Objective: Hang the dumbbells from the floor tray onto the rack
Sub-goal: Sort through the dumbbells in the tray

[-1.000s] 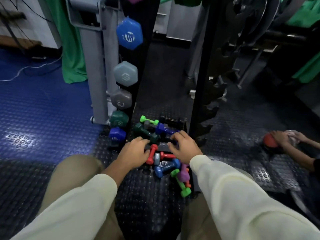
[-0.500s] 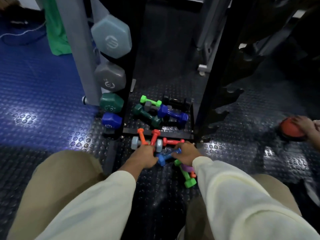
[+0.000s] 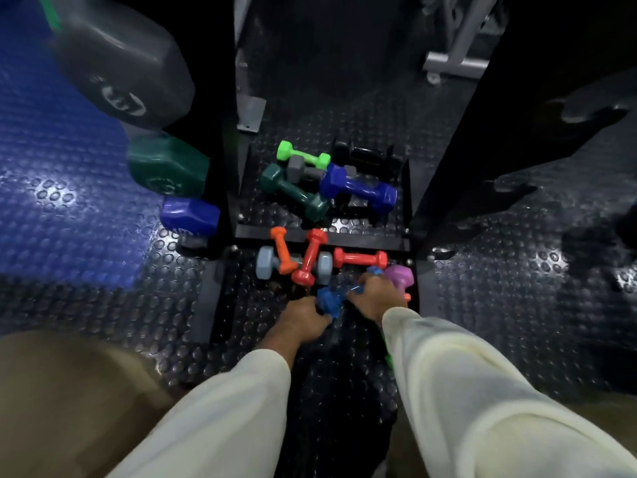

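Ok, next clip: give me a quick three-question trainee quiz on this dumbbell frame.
1. True or false: the right hand grips the small mid-blue dumbbell.
2. Which lies beside the right hand? A) bright green dumbbell B) purple dumbbell C) black dumbbell
3. Fill in: the orange dumbbell lies across the pale ____ dumbbell.

Key: 1 true; 2 B; 3 grey. The left hand touches the mid-blue one's near head; its grip is unclear.
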A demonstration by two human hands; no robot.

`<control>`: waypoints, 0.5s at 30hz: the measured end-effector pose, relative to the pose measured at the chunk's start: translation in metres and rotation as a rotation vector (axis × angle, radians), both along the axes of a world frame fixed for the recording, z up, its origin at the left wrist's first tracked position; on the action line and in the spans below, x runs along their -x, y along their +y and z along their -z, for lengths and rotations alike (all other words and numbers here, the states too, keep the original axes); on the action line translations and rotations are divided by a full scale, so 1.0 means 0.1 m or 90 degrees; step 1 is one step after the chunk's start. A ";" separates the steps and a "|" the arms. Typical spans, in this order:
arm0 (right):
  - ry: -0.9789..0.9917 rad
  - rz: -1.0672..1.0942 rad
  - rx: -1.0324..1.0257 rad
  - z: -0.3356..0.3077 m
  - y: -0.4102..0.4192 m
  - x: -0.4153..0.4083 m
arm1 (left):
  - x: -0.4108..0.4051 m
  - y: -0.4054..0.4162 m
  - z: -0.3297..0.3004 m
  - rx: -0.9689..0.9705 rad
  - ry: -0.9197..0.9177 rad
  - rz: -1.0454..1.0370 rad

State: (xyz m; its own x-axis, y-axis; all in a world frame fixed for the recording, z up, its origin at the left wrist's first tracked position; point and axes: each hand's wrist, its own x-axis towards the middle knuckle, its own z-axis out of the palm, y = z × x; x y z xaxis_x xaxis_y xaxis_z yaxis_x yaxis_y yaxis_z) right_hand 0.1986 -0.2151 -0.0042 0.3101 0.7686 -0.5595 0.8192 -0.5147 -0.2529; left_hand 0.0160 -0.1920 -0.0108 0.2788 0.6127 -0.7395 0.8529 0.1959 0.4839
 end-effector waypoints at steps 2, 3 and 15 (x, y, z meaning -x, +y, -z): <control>0.014 0.008 0.024 0.13 0.00 -0.01 | -0.01 0.00 0.10 0.013 -0.006 -0.019; 0.028 0.015 0.036 0.19 0.01 -0.01 | -0.02 0.00 0.15 0.016 -0.012 -0.023; 0.024 -0.050 0.066 0.38 -0.14 0.35 | -0.27 0.08 0.36 0.015 0.007 0.005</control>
State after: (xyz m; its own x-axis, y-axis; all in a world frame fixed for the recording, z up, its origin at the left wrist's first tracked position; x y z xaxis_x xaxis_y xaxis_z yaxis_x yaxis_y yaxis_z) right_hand 0.1641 -0.2294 -0.0426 0.2282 0.7270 -0.6476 0.8487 -0.4745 -0.2336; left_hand 0.0434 -0.1841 -0.0466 0.2751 0.5923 -0.7573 0.8600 0.2004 0.4692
